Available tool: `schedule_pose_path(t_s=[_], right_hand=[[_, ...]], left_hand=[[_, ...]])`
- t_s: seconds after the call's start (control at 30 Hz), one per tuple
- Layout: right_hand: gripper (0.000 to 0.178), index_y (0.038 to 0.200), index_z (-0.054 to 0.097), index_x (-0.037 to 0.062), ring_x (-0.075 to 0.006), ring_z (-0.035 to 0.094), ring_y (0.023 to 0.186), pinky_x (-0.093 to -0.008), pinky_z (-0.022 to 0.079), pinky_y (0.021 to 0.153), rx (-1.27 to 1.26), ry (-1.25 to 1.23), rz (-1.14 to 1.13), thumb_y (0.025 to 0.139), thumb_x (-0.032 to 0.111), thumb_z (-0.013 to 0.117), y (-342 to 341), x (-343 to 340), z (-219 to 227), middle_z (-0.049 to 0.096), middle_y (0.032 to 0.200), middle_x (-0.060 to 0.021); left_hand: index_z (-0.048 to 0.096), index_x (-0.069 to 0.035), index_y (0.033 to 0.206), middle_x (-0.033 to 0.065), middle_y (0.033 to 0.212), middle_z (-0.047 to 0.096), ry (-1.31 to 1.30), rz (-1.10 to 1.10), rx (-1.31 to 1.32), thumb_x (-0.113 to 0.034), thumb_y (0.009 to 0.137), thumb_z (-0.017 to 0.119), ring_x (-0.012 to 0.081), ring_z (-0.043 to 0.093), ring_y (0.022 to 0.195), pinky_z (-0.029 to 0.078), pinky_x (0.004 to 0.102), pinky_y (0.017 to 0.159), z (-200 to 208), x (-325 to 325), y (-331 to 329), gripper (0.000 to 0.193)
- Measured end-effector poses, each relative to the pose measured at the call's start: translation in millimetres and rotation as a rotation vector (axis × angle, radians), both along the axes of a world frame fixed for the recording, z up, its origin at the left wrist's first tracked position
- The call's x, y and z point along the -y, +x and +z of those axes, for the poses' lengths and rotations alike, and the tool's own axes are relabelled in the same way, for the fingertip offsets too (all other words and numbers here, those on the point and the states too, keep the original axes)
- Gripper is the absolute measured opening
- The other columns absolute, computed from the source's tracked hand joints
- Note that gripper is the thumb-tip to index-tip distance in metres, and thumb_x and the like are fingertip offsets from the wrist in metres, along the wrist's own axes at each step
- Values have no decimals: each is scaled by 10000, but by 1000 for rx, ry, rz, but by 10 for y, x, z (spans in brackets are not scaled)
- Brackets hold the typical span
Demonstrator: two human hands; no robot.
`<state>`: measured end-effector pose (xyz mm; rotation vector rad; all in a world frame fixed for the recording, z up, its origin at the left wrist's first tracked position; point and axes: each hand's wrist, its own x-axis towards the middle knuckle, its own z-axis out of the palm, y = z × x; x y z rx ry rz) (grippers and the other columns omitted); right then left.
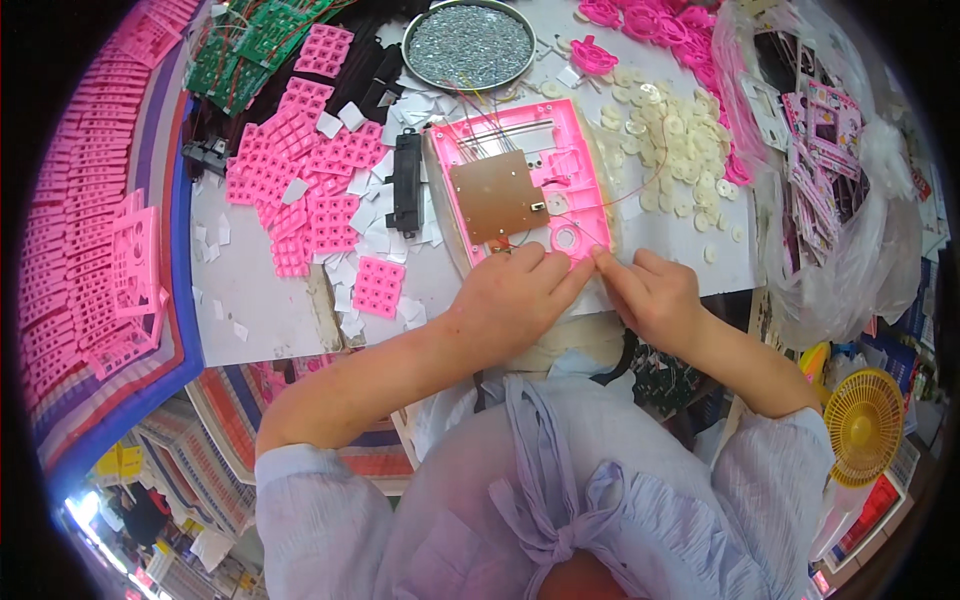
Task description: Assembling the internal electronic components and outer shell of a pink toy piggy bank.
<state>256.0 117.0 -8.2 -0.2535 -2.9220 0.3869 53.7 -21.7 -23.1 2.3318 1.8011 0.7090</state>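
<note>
Both my left hand (512,296) and right hand (657,300) curl at near edge of pink casing (586,180); fingers' grip I cannot tell; better not press brown circuit board (493,200).

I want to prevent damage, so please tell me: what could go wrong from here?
Thin wires at the far edge of the board might snag. The tray of metal bits stands just beyond the case; a bump could spill it. Pale discs lie loose near the right hand, which might sweep some away.
</note>
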Motion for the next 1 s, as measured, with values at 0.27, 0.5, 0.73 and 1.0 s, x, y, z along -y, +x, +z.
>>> schedule_pose_path(t_s=[0.27, 0.5, 0.73, 1.0], right_hand=[[194, 965, 739, 79, -319, 686, 683, -422, 534, 630, -85, -286, -169, 837, 219, 700, -1169, -536, 195, 696, 751, -135], [186, 851, 684, 45, -343, 679, 687, -423, 536, 644, 14, -203, -322, 854, 229, 705, -1723, -428, 62, 694, 741, -134], [130, 935, 727, 77, -278, 655, 781, -378, 548, 682, -298, -261, 22, 827, 148, 713, -1455, -366, -64, 676, 884, -77], [351, 1136, 677, 84, -297, 588, 1077, -415, 552, 830, -70, -244, 310, 785, 93, 681, -1344, -555, 140, 637, 1128, -95]], left_hand=[[659, -63, 1270, 28, 878, 578, 50, -15, -26, -149, 775, 593, 201, 571, 775, 500, 313, 607, -31, -3, 24, 507], [714, -59, 1068, 92, 856, 643, 1, 225, 413, -49, 826, 665, 256, 632, 760, 502, 354, 638, 79, -68, -404, 247], [764, -82, 991, 93, 867, 678, -76, 722, 25, -436, 803, 784, 284, 657, 849, 478, 427, 733, 122, -455, -1148, 401], [781, -162, 917, 28, 1033, 668, 180, 636, 132, -227, 778, 785, 245, 575, 1031, 339, 452, 915, -90, -566, -978, 153]])
